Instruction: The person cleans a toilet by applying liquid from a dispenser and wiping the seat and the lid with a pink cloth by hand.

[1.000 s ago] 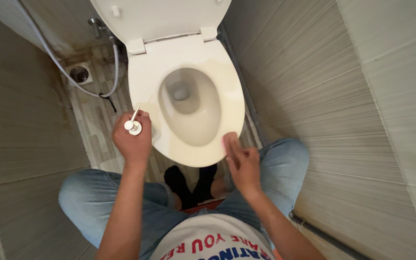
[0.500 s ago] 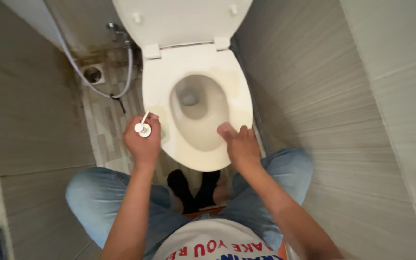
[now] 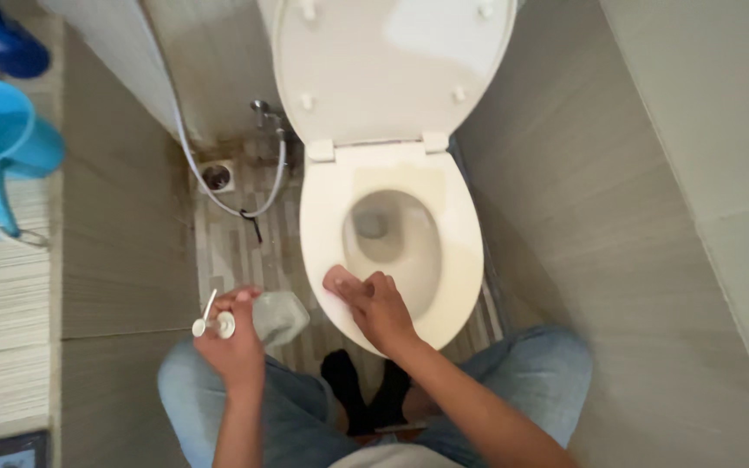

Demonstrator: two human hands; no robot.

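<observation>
I look down at a white toilet seat with its lid raised. My right hand presses a small pink cloth against the front left of the seat rim. My left hand is wrapped around a clear pump bottle with a white pump head, held low to the left of the bowl, above my knee.
A white hose loops past a floor drain left of the toilet. A blue dipper and a dark blue bottle sit on the ledge at far left. Tiled walls close in on both sides; my black-socked feet stand at the bowl's front.
My right hand slid with the cloth from the front right of the seat across to its front left. My left hand drew the bottle back and down. The view tilted up.
</observation>
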